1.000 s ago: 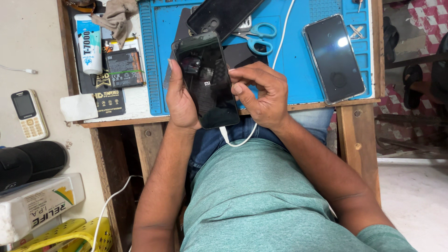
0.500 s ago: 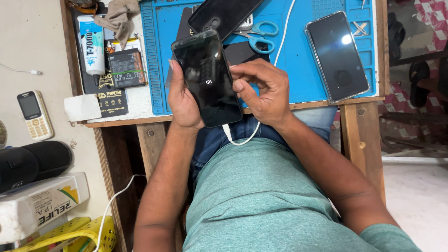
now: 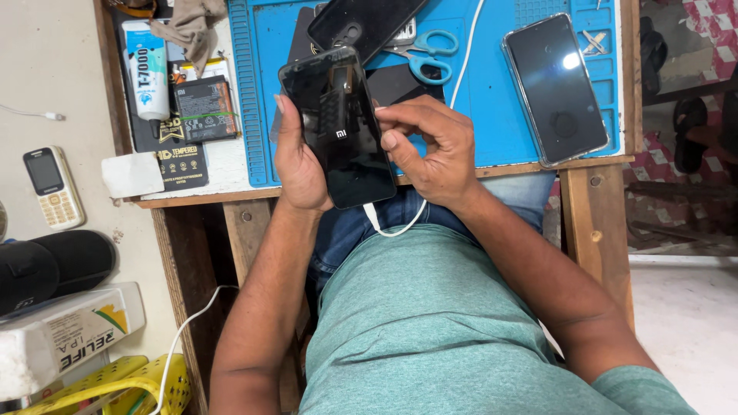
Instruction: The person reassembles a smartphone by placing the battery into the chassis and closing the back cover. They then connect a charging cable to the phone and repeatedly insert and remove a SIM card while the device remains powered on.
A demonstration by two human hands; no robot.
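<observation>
You have four phones in view: one black smartphone [image 3: 338, 127] in your two hands, a second dark one [image 3: 367, 23] lying back-up at the top of the mat, a third [image 3: 555, 88] in a clear case on the mat's right side, and one small white keypad phone [image 3: 50, 187] off to the left. There is one blue work mat [image 3: 492, 131], one pair of blue-handled scissors [image 3: 425, 55], one white glue tube [image 3: 146, 71], one loose battery [image 3: 204, 107], one white cable [image 3: 396, 228] and one yellow basket [image 3: 115, 384].
</observation>
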